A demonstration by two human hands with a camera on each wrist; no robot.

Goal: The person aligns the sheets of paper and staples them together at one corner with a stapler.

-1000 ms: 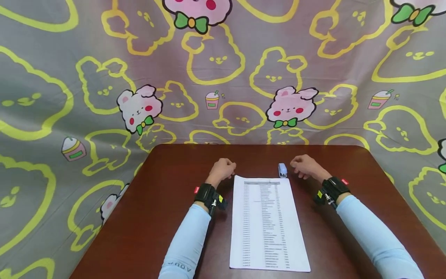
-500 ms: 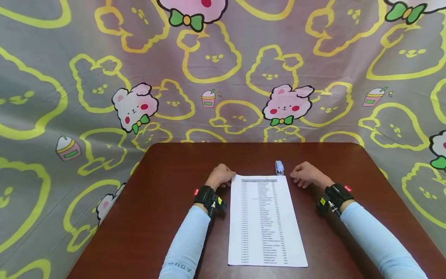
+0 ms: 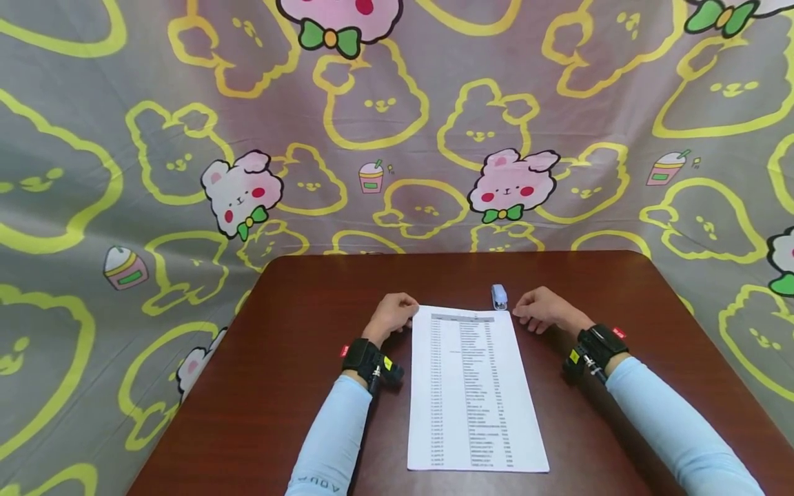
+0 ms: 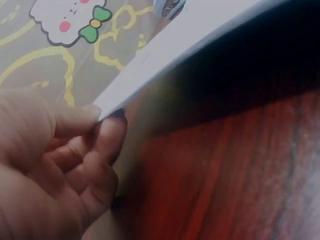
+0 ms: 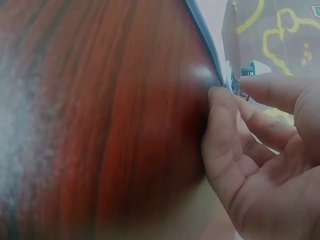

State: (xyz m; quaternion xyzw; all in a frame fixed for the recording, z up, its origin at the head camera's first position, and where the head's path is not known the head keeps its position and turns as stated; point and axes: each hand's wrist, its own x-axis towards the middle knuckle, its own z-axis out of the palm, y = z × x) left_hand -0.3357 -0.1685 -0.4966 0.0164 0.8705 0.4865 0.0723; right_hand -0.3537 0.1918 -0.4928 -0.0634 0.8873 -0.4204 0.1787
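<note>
Printed paper point(image 3: 474, 393) with a table of text lies on the table before me, its far left corner lifted. In the left wrist view, my left hand point(image 4: 60, 155) pinches that corner between thumb and fingers; the edge looks like more than one sheet. My right hand point(image 3: 542, 308) is at the far right corner of the paper. There the right wrist view has the thumb point(image 5: 270, 92) and index finger point(image 5: 222, 120) apart, with the corner close to the index fingertip; whether they touch is unclear. A small pale-blue stapler point(image 3: 499, 297) stands just beyond the paper's far edge, left of my right hand.
The dark reddish-brown wooden table point(image 3: 298, 331) extends on both sides of the paper. A cartoon-patterned cloth point(image 3: 409, 103) hangs behind and left of it. Black camera straps point(image 3: 362, 358) sit on both wrists over light-blue sleeves.
My left hand has moved down to the paper's far left corner, pinched it and raised it slightly. The right hand has come nearer the far right corner. The stapler stays put.
</note>
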